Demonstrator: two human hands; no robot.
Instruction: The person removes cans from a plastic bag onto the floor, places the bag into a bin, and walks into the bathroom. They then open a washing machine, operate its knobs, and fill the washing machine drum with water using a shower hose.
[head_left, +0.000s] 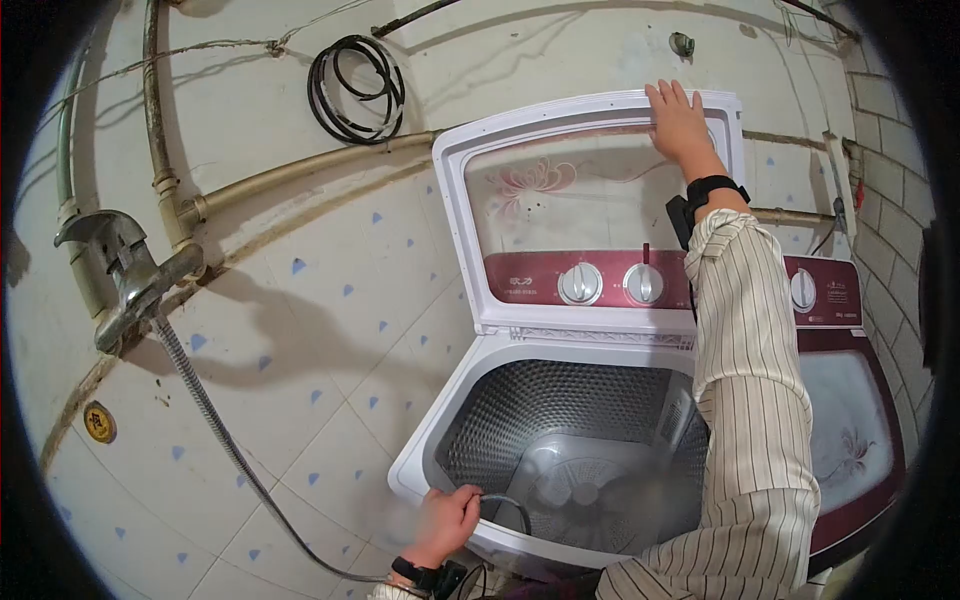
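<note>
My left hand (445,525) is closed around a thin flexible hose (505,499) at the front left rim of the washing machine tub (560,385). The hose's end bends down inside the tub. My right hand (682,125) lies against the top edge of the raised washer lid (590,110), fingers stretched out and a little apart. The lid has a clear window with a flower print. Behind it is the dark red control panel (520,280) with round knobs. A ribbed metal hose (245,440) runs from the wall tap (135,280) down toward my left wrist.
To the right is the closed spin-side lid (848,430) with a dark red frame. Pipes (310,175) run along the tiled wall (330,350). A coiled black hose (357,90) hangs at the top. A round yellow disc (100,422) sits on the left wall.
</note>
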